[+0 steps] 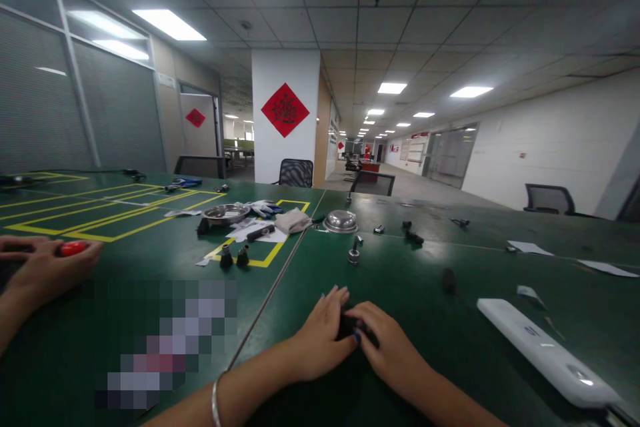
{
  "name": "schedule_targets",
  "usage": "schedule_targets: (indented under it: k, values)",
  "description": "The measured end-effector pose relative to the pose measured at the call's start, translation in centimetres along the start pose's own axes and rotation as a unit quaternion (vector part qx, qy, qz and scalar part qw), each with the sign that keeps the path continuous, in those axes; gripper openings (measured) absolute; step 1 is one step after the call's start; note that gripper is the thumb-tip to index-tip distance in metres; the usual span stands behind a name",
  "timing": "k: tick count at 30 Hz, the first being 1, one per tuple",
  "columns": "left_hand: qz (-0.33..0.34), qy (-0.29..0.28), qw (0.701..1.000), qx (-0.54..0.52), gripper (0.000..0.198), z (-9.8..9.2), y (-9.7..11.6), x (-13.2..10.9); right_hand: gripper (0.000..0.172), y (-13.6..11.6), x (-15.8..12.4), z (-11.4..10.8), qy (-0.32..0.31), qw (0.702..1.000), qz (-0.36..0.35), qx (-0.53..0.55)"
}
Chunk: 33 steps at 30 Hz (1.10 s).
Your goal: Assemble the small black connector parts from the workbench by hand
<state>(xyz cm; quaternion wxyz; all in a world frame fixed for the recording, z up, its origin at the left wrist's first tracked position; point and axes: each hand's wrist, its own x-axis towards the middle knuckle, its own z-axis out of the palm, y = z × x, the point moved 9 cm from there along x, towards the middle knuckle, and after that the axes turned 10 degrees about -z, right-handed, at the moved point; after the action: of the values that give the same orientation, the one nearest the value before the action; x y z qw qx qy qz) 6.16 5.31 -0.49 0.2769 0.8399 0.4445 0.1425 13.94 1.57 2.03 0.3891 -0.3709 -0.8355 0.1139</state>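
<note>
Low in the middle of the view, my left hand (323, 337) and my right hand (390, 343) meet over the green table. Between them is a small black part (349, 327), mostly covered by my fingers, so its exact kind cannot be made out. My left thumb and fingers close round one side of it. On its other side, my right fingers are bent against it. Just beyond my hands, a small metal fitting with a dark band (354, 252) stands upright. Farther off, an upturned metal bowl (341, 221) rests on the table.
Another person's hands (47, 263) hold a red object (73, 248) at the left. Two black fittings (227, 256), a metal dish (226, 213), gloves (263, 207) and a folded cloth (293, 221) lie by yellow tape. A long white device (545, 350) is at the right.
</note>
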Motion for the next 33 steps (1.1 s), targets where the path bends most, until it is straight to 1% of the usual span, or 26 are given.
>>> schedule_targets:
  k: [1, 3, 4, 6, 7, 9, 11, 12, 14, 16, 19, 21, 23, 26, 30, 33]
  values:
    - [-0.010, 0.005, 1.000, -0.011, 0.071, -0.3, -0.2, -0.1, 0.035, 0.1, 0.0, 0.0, -0.001, 1.000, 0.007, -0.013]
    - [-0.023, 0.033, 0.998, -0.039, 0.073, -1.1, -0.6, -0.2, 0.030, 0.4, -0.2, -0.2, 0.005, 0.999, 0.025, -0.046]
    - [-0.024, 0.049, 0.997, -0.051, 0.071, -1.5, -0.7, -0.2, 0.030, 0.7, -0.2, -0.4, 0.013, 0.997, 0.035, -0.064]
    - [-0.021, 0.069, 0.995, -0.068, 0.060, -2.0, -0.8, 0.0, 0.037, 1.0, -0.4, -0.8, 0.030, 0.994, 0.046, -0.094]
    - [-0.018, 0.074, 0.994, -0.073, 0.056, -2.1, -0.8, 0.2, 0.042, 1.0, -0.4, -0.8, 0.031, 0.993, 0.042, -0.104]
    - [-0.008, 0.078, 0.994, -0.082, 0.055, -2.1, -0.7, 0.4, 0.048, 0.8, -0.4, -0.4, 0.011, 0.994, 0.023, -0.109]
    - [0.006, 0.075, 0.993, -0.094, 0.059, -2.1, -0.4, 0.5, 0.045, 0.6, -0.3, 0.1, -0.011, 0.994, 0.012, -0.107]
    - [0.014, 0.069, 0.993, -0.099, 0.061, -2.0, -0.2, 0.5, 0.041, 0.7, -0.3, 0.1, -0.012, 0.994, 0.015, -0.107]
    - [0.028, 0.056, 0.992, -0.111, 0.062, -1.7, 0.2, 0.4, 0.033, 0.9, -0.3, -0.3, 0.004, 0.994, 0.035, -0.108]
    - [0.026, 0.053, 0.991, -0.122, 0.063, -1.6, 0.2, 0.3, 0.026, 1.3, -0.3, -0.7, 0.026, 0.993, 0.057, -0.101]
    - [0.006, 0.067, 0.988, -0.139, 0.060, -1.6, -0.2, 0.4, 0.024, 1.9, -0.4, -1.9, 0.090, 0.991, 0.075, -0.059]
    - [0.009, 0.062, 0.986, -0.153, 0.061, -1.3, -0.2, 0.4, 0.026, 1.8, -0.4, -2.6, 0.132, 0.989, 0.066, -0.023]
    - [0.021, 0.050, 0.984, -0.168, 0.062, -1.0, 0.1, 0.4, 0.028, 1.3, -0.3, -2.9, 0.144, 0.989, 0.039, -0.006]
    - [0.034, 0.041, 0.983, -0.178, 0.052, -0.8, 0.5, 0.2, 0.027, 0.1, -0.2, -2.6, 0.128, 0.992, -0.004, -0.007]
    - [0.042, 0.036, 0.980, -0.192, 0.037, -0.9, 0.8, 0.2, 0.024, -0.5, -0.3, -2.5, 0.122, 0.992, -0.024, 0.008]
    - [0.049, 0.028, 0.976, -0.212, 0.033, -0.9, 0.8, 0.4, 0.025, -1.0, 0.0, -2.0, 0.084, 0.995, -0.053, 0.023]
